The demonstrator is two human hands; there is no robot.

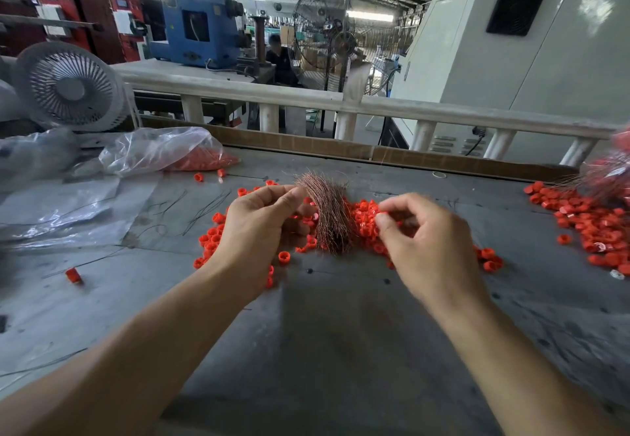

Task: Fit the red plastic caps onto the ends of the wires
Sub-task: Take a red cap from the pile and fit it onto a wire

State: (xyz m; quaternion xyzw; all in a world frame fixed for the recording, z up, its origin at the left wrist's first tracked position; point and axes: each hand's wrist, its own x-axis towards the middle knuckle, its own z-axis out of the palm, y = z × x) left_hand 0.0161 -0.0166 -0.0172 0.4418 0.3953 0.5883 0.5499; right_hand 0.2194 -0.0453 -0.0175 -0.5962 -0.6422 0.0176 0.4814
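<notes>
Two grips up | my left hand [264, 222] holds copper wire bundle [332, 217] | my right hand [421, 234] pinches one red cap [382, 214] beside it | loose caps [366, 222] under both, on desk [341, 333]

White desk fan [70, 87] beside crumpled plastic bags [51, 159]

A daylit factory hall: grey worktable [341, 350], pale railing [238, 89], blue machine [197, 31], standing fan [324, 31].
</notes>
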